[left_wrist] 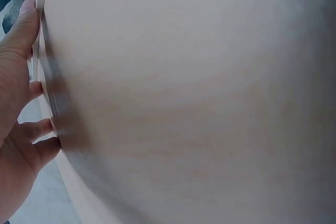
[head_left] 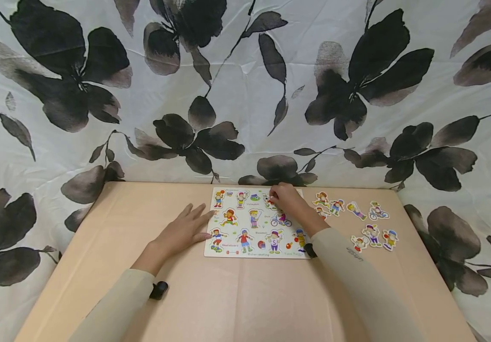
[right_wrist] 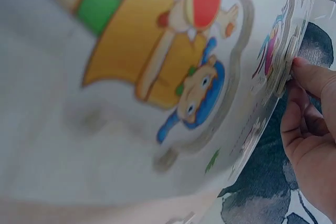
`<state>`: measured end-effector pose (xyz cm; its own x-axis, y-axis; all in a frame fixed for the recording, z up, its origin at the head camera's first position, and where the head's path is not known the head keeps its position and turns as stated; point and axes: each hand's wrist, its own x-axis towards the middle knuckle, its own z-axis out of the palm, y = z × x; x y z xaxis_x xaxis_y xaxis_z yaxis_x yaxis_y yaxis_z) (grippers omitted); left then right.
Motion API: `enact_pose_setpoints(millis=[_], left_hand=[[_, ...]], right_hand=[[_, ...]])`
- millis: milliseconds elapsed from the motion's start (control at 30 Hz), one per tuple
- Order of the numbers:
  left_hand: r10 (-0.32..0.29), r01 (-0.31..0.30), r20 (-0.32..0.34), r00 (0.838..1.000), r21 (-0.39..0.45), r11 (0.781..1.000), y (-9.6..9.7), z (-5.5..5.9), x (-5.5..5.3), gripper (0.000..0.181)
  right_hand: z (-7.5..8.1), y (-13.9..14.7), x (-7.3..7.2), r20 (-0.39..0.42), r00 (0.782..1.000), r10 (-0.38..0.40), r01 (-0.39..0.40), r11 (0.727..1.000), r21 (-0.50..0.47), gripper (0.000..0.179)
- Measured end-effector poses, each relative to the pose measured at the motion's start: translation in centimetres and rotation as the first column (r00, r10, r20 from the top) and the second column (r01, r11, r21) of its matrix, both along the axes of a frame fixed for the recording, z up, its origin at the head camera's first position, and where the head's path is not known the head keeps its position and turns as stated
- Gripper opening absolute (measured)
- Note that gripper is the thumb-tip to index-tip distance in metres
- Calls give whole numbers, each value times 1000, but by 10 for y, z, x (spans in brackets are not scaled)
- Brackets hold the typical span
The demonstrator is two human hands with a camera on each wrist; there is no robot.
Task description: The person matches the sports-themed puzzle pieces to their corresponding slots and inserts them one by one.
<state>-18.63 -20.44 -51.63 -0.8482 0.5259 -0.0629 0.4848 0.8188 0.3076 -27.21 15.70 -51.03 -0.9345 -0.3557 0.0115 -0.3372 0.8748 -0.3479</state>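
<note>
A white peg-style picture puzzle board [head_left: 230, 237] with printed children playing sports lies on the table. My left hand [head_left: 181, 232] rests at its left edge, fingers spread, thumb and fingertips right at the rim. My right hand [head_left: 292, 204] is over the board's upper right part. In the right wrist view, thumb and fingers pinch a thin puzzle piece [right_wrist: 282, 77] low over the board, by its far side; its picture is mostly hidden. A printed table-tennis player in orange [right_wrist: 163, 51] fills the near part of that view.
Several loose cut-out puzzle pieces [head_left: 372, 234] lie to the right of the board, with more, such as the cyclist piece [head_left: 378, 210], higher up. Behind the table [head_left: 245, 299] hangs a white cloth [head_left: 254, 128] with dark flowers.
</note>
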Motion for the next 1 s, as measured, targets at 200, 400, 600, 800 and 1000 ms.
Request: enact_pose_setpoints(millis=[200, 400, 600, 800, 1000], left_hand=[[7, -7, 6, 1000, -4, 1000, 0, -2, 0, 76], [7, -7, 7, 1000, -6, 1000, -1, -3, 0, 76], [8, -8, 10, 1000, -5, 1000, -1, -3, 0, 76], [12, -12, 22, 1000, -12, 1000, -1, -4, -1, 76], [14, -14, 19, 1000, -14, 1000, -2, -5, -2, 76]], right_hand=[[-4, -4, -2, -14, 1000, -3, 3, 1000, 14, 11], [-7, -8, 0, 7, 999, -33, 33, 999, 23, 12], [-6, -6, 3, -13, 1000, -19, 19, 1000, 8, 15], [7, 6, 14, -6, 999, -38, 37, 996, -79, 18], [23, 27, 23, -18, 996, -88, 84, 985, -149, 23]])
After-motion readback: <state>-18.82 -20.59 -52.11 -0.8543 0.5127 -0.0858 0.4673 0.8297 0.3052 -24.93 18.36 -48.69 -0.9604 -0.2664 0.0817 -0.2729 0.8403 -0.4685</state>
